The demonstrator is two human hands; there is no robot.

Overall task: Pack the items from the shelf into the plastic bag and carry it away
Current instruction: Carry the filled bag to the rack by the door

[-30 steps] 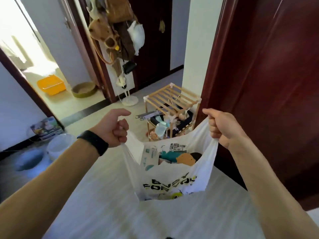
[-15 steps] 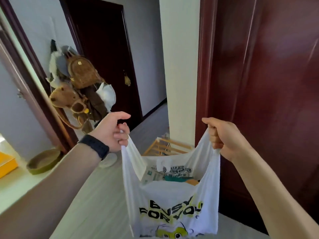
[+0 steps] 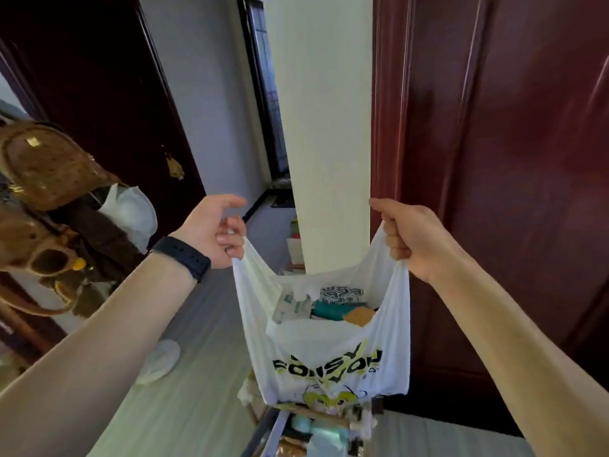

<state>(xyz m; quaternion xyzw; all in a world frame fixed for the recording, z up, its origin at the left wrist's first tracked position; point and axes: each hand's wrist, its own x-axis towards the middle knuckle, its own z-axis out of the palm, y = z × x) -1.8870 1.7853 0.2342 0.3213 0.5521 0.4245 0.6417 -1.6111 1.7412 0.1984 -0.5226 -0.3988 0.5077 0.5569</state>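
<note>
both forearms reach forward from the bottom of the view. the left hand (image 3: 214, 234), with a dark band on the wrist, is closed on the left handle of the plastic bag (image 3: 324, 354), and the right hand (image 3: 410, 239) is closed in a fist on the right handle. the bag hangs between them in the air, its mouth pulled wide open. just under the bag, at the bottom edge, a part of the shelf (image 3: 316, 420) shows, with some soft things still lying on it; i cannot tell what they are.

inside the bag i see a pale packet (image 3: 291, 306) on the left, a teal thing (image 3: 331, 311) in the middle and a brown thing (image 3: 359, 316) at the right, all lying on top of the load.

i judge that the packing is almost done and the step in hand is lifting the bag. the next move probably calls for bringing the two handles together, so one hand can carry it, and turning away from the shelf. if the things on the shelf also belong in the bag, they go in first.

on the front of the bag black letters with yellow edges read about "for you"; the folds break the words. under them is a yellow-green cartoon figure. a white label inside has dark print, too small to read.

further off stand a dark red door (image 3: 494, 159) at the right, a pale pillar (image 3: 323, 127), and brown bags (image 3: 43, 166) hanging at the left.
</note>
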